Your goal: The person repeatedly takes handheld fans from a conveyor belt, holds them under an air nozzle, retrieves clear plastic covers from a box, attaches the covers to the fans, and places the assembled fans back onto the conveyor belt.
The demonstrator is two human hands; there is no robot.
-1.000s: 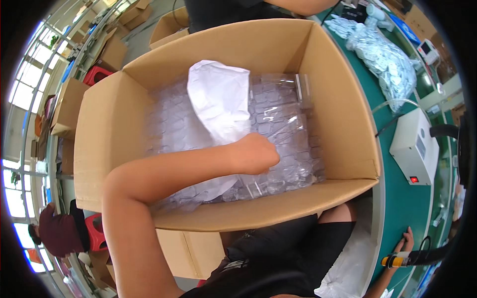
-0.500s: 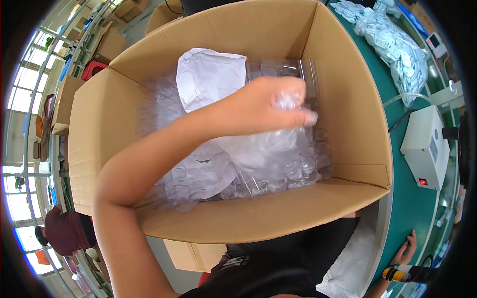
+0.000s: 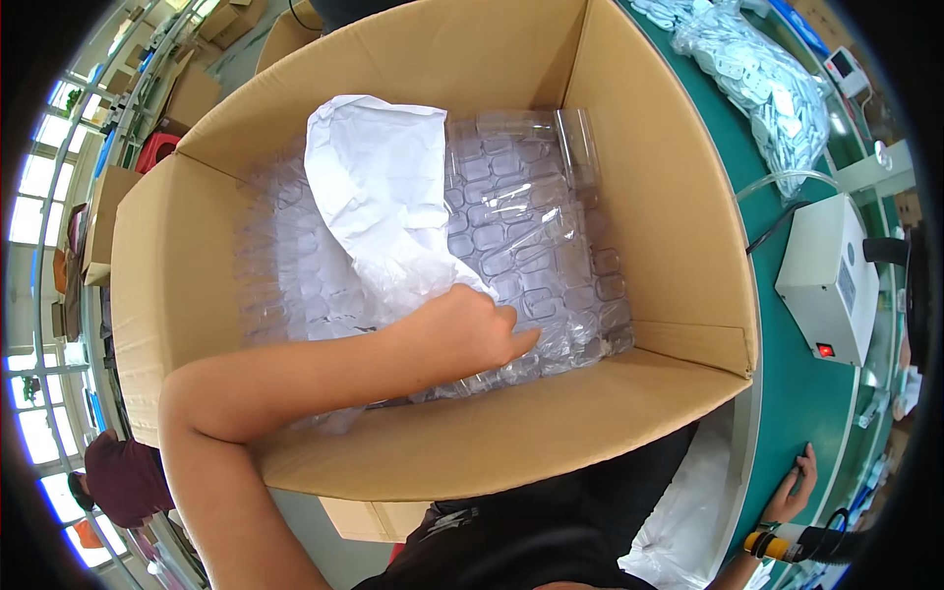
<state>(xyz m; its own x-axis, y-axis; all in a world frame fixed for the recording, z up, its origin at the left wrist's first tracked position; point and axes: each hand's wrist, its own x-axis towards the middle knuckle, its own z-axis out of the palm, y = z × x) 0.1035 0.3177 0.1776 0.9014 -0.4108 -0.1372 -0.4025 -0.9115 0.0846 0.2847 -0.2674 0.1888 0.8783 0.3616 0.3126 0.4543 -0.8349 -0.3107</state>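
My left hand (image 3: pixel 472 329) is closed in a fist inside a large cardboard box (image 3: pixel 678 187), its forearm crossing the near left part of the box. Crumpled clear plastic film (image 3: pixel 565 342) bunches at the fist, though the fingers hide most of what they grip. A creased white paper sheet (image 3: pixel 379 162) lies behind it, its lower end reaching the knuckles. Beneath are rows of clear plastic containers (image 3: pixel 536 226) with rounded-corner compartments. My right hand (image 3: pixel 792 487) rests with fingers extended on the green tabletop (image 3: pixel 777 413), holding nothing visible.
Right of the box stand a white device (image 3: pixel 831 280) with a red lit switch and a clear bag of pale blue pieces (image 3: pixel 762 88). A black and yellow tool (image 3: pixel 777 546) is by my right wrist. A person (image 3: pixel 123 477) in dark red is at far left.
My left hand has moved toward me and leftward inside the box, uncovering the containers on its right. The white paper now stretches down to the fist. My right hand stays on the table.
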